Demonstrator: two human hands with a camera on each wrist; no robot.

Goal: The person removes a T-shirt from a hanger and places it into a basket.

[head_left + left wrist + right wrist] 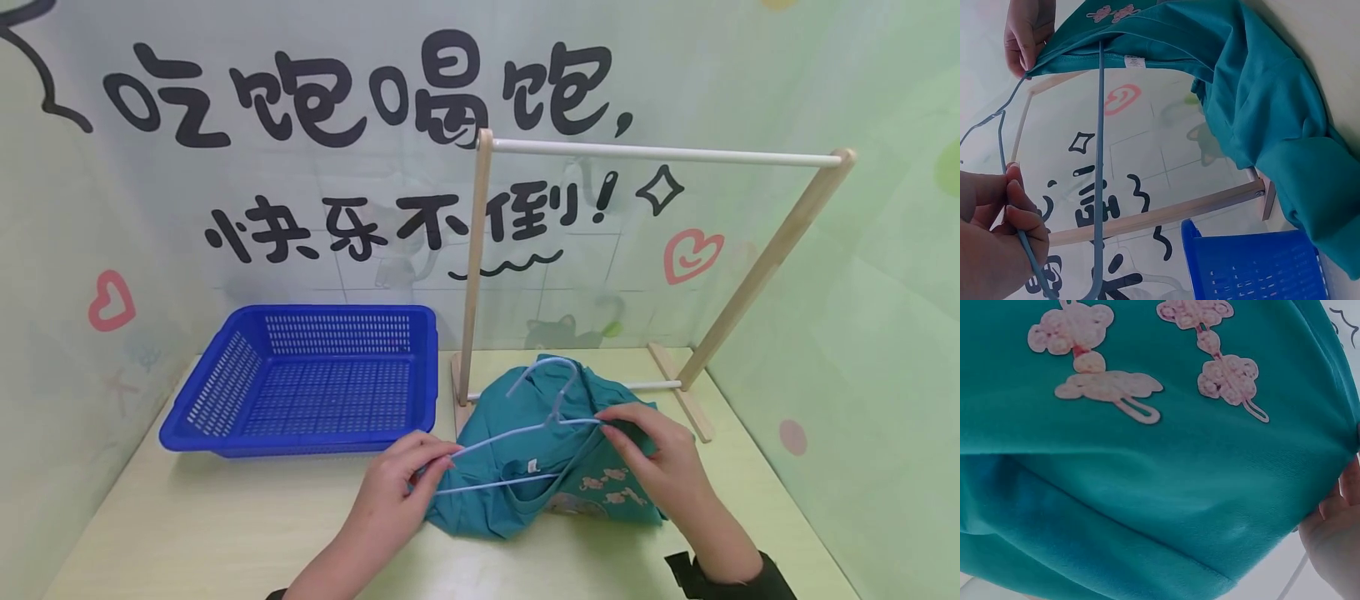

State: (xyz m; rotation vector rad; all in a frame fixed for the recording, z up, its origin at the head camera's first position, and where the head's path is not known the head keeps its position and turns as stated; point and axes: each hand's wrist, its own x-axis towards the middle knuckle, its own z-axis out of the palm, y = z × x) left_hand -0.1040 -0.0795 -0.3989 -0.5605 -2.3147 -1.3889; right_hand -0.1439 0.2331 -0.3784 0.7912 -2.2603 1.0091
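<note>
A light blue hanger point(501, 435) is partly inside the neckline of a teal shirt point(487, 512), its hook pointing up and to the left. My left hand point(401, 479) pinches the hanger's left shoulder; in the left wrist view the fingers of that hand point(997, 231) curl round the hanger wire point(1099, 169). On the other side my right hand point(660, 450) pinches the shirt's neckline together with the hanger's right shoulder. Pink printed figures point(1107, 384) decorate the shirt front in the right wrist view. A white label point(1135, 61) shows inside the collar. The hanger's right end is hidden by cloth.
A blue plastic basket point(300, 437) stands at the left on the pale table point(247, 517). Behind the shirt rises a wooden rack point(757, 271) with a white top rod point(667, 153). Printed walls point(885, 275) enclose the table at the back and sides.
</note>
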